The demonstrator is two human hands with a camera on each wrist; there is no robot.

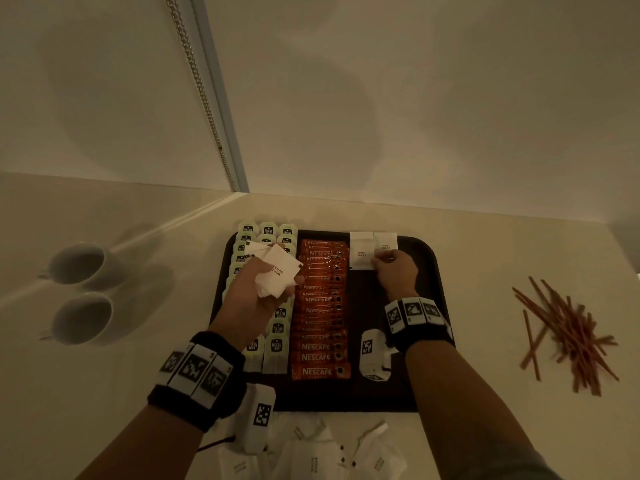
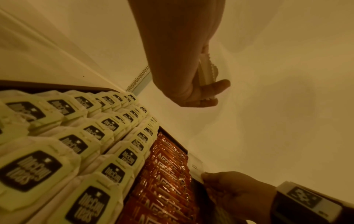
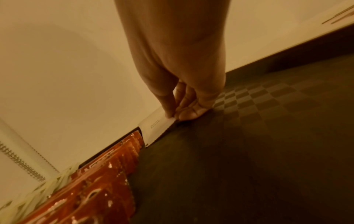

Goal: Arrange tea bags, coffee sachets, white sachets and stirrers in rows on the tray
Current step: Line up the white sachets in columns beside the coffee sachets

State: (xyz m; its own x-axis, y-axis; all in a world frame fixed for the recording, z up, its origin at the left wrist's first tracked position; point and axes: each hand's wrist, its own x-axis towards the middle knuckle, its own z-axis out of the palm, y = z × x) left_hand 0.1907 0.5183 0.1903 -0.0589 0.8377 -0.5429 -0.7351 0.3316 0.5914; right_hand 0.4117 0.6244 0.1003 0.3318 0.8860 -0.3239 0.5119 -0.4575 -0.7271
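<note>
A dark tray (image 1: pixel 426 271) holds rows of pale green tea bags (image 1: pixel 277 341) at its left and a column of orange coffee sachets (image 1: pixel 320 327) in the middle. Two white sachets (image 1: pixel 361 251) lie at its far edge. My right hand (image 1: pixel 396 268) pinches the near edge of a white sachet (image 3: pixel 156 127) at the far end of the tray floor. My left hand (image 1: pixel 263 289) hovers above the tea bags and grips a bunch of white sachets (image 1: pixel 277 271). Their serrated edges (image 2: pixel 207 71) show in its fist in the left wrist view.
Two white cups (image 1: pixel 81 292) stand on the counter left of the tray. A heap of brown stirrers (image 1: pixel 568 334) lies to the right. More white sachets (image 1: pixel 311 452) are scattered on the counter in front of the tray. A wall rises just behind the tray.
</note>
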